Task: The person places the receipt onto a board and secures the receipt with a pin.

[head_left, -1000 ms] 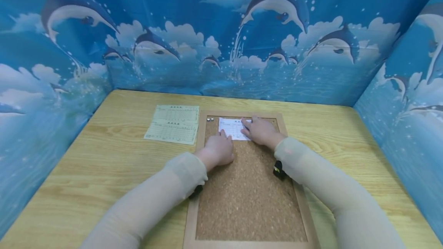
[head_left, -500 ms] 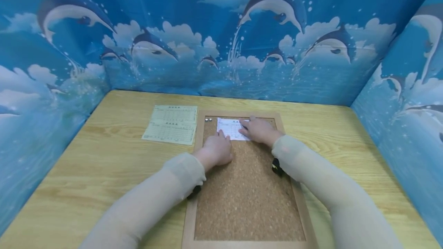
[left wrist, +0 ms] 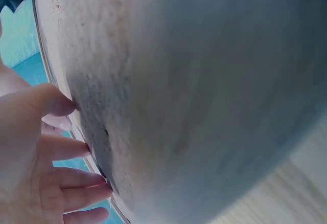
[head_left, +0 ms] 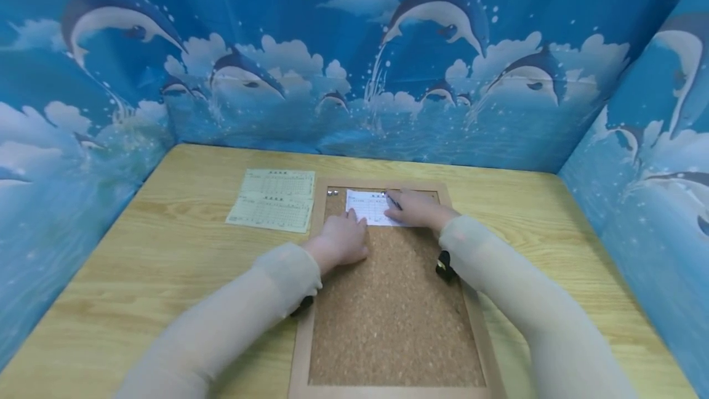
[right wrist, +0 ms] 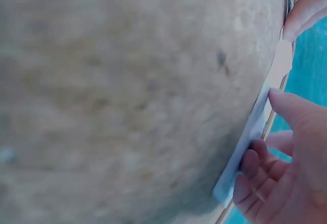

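Note:
A white printed form slip (head_left: 365, 204) lies flat near the top of the wood-framed cork board (head_left: 396, 300). My left hand (head_left: 344, 240) rests over the board's left side, fingertips on the slip's lower left edge. The left wrist view shows the same left hand (left wrist: 46, 168) with its fingers extended and fingertips at the board. My right hand (head_left: 416, 207) covers the slip's right end. At its fingertips, a small silver push pin (head_left: 383, 193) shows at the slip's top edge. In the right wrist view, the thumb (right wrist: 286, 104) touches the slip and the other fingers are loosely bent.
Two silver pins (head_left: 332, 193) sit at the board's upper left corner. Left of the board, two pale green form slips (head_left: 271, 201) lie on the wooden table (head_left: 183, 233). A blue dolphin-print curtain (head_left: 310, 116) encloses the back and sides.
My right hand has shifted slightly right and lower at its fingertips, leaving the pin at the slip's top edge more visible. My left hand stays at the slip's lower left edge.

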Demonstrator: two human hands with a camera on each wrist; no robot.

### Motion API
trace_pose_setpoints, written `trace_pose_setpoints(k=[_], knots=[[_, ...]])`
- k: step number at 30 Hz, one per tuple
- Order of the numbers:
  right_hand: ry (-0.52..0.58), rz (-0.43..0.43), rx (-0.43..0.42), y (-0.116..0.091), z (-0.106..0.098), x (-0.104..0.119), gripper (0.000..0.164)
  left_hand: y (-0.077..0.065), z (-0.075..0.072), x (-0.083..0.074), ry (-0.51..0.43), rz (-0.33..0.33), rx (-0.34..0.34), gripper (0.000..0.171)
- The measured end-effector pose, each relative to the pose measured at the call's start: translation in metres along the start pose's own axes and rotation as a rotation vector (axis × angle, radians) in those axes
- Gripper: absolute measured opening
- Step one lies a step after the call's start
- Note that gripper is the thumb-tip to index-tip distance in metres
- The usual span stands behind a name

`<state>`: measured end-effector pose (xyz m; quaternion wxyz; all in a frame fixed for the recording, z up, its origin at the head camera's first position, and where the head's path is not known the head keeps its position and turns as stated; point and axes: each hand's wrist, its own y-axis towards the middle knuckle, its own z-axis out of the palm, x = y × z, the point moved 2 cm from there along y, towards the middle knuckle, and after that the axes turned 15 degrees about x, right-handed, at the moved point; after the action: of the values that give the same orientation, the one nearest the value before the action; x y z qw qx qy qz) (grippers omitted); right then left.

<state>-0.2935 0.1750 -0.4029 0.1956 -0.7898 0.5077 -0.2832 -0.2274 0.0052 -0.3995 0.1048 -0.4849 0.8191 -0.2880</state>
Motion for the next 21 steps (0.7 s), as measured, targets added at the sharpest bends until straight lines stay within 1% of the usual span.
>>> trace_pose_setpoints(k=[3,5,7,10,13,16,21], knots=[[0.021,-0.012,-0.058,-0.007,0.001,-0.009,0.063,-0.002,-0.001,0.002,0.002,0.009,-0.015,0.063],[0.001,-0.005,-0.077,-0.013,0.003,-0.015,0.06,-0.004,-0.002,0.002,-0.005,0.02,-0.023,0.063],[-0.046,-0.001,-0.074,-0.02,0.005,-0.019,0.058,-0.006,-0.001,0.004,-0.016,0.029,-0.032,0.062],[-0.082,0.022,-0.057,-0.028,0.009,-0.022,0.059,-0.007,0.001,0.006,-0.04,0.031,-0.039,0.06],[-0.071,0.064,-0.048,-0.032,0.011,-0.025,0.061,-0.008,0.003,0.008,-0.05,0.024,-0.05,0.061],[-0.043,0.094,-0.035,-0.034,0.012,-0.028,0.061,-0.008,0.005,0.009,-0.04,0.015,-0.057,0.061],[-0.056,0.091,0.004,-0.034,0.01,-0.031,0.061,-0.009,0.007,0.01,-0.01,0.004,-0.056,0.061]])
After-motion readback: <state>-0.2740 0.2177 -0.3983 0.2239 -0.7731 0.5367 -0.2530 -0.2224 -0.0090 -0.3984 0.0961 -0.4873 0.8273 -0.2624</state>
